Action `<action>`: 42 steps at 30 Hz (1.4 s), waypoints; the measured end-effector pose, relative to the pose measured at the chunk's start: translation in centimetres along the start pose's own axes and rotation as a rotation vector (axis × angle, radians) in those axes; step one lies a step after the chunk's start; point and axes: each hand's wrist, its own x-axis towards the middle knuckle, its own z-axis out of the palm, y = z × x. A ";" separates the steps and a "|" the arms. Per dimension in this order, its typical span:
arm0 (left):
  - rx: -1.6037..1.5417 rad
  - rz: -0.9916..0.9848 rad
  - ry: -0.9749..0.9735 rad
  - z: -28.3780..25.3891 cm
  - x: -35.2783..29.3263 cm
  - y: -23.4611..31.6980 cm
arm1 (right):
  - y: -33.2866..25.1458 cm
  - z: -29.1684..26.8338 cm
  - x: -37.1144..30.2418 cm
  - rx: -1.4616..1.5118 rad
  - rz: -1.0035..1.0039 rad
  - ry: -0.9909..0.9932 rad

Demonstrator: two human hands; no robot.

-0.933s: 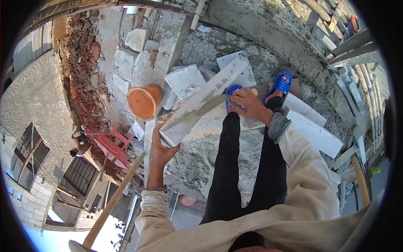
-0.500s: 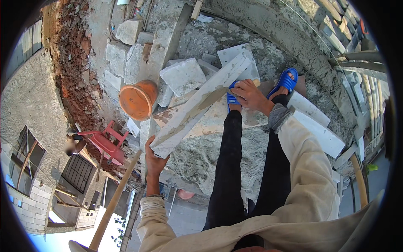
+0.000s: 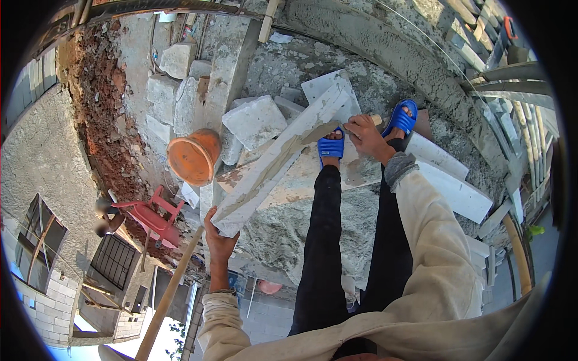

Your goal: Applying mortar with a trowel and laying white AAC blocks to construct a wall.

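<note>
A long pale block [image 3: 288, 157] slants in front of me, its upper edge smeared with a strip of wet grey mortar [image 3: 271, 165]. Round its near lower end my left hand [image 3: 220, 237] is closed, thumb and fingers on opposite sides. At the far end, my right hand [image 3: 366, 138] is closed on what looks like a trowel; its short wooden handle [image 3: 377, 120] pokes out past my fingers. The trowel's blade is hard to tell from the mortar. My blue slippers [image 3: 332, 146] are just beyond and beside the block.
Pale blocks [image 3: 255, 123] lie beyond the long one, others [image 3: 454, 189] at right. An orange bucket [image 3: 194, 157] is tipped toward me on the left. A wooden pole [image 3: 168, 295] rises beside my left arm. Farther left, a person [image 3: 108, 218] is by a red wheelbarrow [image 3: 155, 218].
My right hand has shifted slightly and turned, so the wooden handle now shows. The view has tilted a little; my left hand keeps its grip on the block.
</note>
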 end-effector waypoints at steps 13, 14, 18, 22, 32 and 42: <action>0.245 -0.023 0.039 0.6 -1.1 9.0 | -2.6 -3.9 -1.8 0.098 0.238 0.025; 0.185 0.031 0.054 1.0 -1.1 10.4 | -1.9 -3.9 -2.4 0.165 0.384 -0.014; 0.287 0.090 0.057 3.3 -1.3 14.9 | 3.6 -5.5 -3.7 0.831 0.954 -0.426; 0.378 0.131 0.059 4.2 -1.5 20.1 | 2.4 -7.7 -4.0 1.290 0.980 -0.544; 0.445 0.100 0.102 5.5 -0.4 26.7 | -12.8 -17.6 -3.5 1.300 0.788 -0.724; 0.468 0.078 0.090 5.4 0.6 29.2 | -19.2 -23.5 -1.6 1.014 0.366 -0.863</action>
